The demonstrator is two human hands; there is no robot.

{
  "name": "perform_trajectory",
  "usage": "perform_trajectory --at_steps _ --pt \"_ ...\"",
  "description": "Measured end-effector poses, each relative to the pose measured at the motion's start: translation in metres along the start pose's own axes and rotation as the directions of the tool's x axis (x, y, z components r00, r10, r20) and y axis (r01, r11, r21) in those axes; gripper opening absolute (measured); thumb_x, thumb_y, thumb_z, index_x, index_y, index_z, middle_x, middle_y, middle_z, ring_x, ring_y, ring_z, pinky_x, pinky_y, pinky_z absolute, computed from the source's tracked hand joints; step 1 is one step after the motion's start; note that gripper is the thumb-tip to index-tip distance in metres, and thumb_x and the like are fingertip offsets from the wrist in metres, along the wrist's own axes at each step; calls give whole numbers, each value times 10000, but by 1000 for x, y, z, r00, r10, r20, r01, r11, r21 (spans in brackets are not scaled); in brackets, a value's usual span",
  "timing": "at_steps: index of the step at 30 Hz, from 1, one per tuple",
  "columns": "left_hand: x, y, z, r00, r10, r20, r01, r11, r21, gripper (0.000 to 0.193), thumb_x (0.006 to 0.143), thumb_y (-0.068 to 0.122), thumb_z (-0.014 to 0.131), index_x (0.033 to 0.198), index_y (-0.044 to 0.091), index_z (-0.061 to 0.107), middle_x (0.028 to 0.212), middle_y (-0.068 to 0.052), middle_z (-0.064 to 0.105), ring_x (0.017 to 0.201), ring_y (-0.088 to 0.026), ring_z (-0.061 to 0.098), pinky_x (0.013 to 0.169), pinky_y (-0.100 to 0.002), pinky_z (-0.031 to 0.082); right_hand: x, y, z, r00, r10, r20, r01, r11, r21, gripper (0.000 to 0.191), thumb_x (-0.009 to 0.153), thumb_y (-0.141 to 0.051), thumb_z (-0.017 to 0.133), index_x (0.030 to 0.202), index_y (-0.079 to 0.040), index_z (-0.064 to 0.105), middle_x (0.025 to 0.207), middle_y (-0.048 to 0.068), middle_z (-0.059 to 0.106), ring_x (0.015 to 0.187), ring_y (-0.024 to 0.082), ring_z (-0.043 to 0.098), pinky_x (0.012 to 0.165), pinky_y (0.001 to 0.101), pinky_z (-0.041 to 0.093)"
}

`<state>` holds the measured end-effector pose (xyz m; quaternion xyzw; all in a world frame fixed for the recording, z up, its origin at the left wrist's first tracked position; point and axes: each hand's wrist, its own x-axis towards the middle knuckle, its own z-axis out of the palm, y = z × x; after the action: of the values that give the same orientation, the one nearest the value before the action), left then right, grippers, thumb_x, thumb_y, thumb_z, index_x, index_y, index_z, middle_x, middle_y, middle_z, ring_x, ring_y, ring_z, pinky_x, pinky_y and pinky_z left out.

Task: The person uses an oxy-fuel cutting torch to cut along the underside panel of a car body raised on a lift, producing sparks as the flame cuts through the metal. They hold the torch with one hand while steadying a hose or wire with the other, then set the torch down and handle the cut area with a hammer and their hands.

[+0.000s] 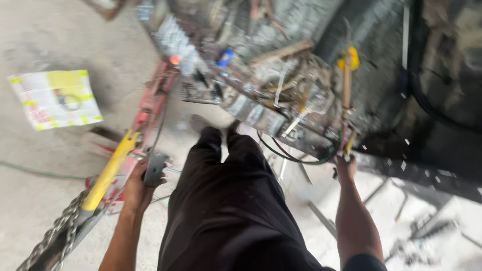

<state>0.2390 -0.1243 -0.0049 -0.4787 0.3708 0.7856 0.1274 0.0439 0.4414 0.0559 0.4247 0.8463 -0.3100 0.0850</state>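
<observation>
Dull metal chain (55,236), rough concrete floor (45,40)

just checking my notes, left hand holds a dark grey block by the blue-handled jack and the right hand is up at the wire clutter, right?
Not quite: the head view shows the jack's handle is yellow, not blue. The rest holds: the left hand holds a dark grey block beside it, and the right hand is up at the tangle of wires.

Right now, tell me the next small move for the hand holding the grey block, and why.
Probably hold still and steady the left hand first: it grips the grey block beside the yellow handle, while the right hand reaches into tangled wires, and the view is blurred.
</observation>
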Motion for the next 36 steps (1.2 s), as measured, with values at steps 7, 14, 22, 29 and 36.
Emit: perform_trajectory --at_steps 7,14,22,29,36 --pt "-13 -26 10 1000 -4 -9 3 992 -125 401 1069 274 378 1277 9 596 1097 -198 707 837 -267 666 741 -435 545 37 32 -10 985 75 157 -122 941 315 241 1031 -228 677 1151 -19 668 703 50 559 494 153 528 402 308 441" --pt "-9 -63 48 999 5 44 4 980 -200 426 1097 303 384 1290 -18 587 1102 -198 677 886 -297 674 759 -432 541 40 42 -23 999 46 0 -31 654 756 130 1025 -170 644 1023 -75 555 700 38 557 501 136 498 419 281 422" --pt "9 -28 64 994 41 98 -23 984 -174 355 1073 242 428 1254 -18 588 1109 -165 699 932 -288 682 795 -422 544 -67 -31 35 892 -409 190 103 595 797 236 992 -80 572 1218 -27 611 867 54 628 683 143 600 576 291 533" --pt "61 56 60 996 4 88 1 998 -57 214 1025 181 590 1194 50 581 1038 -125 678 907 -270 685 801 -470 560 -195 -104 153 823 -217 525 -127 830 543 286 964 -101 576 1188 71 625 705 70 591 456 122 495 390 285 388" --pt "124 137 91 953 -17 303 16 1000 6 268 1071 193 579 1268 13 612 1079 -121 694 923 -265 672 856 -468 552 -272 -169 228 783 -328 529 -91 781 618 486 1016 -143 546 1476 -16 451 716 15 540 487 81 482 405 265 418"
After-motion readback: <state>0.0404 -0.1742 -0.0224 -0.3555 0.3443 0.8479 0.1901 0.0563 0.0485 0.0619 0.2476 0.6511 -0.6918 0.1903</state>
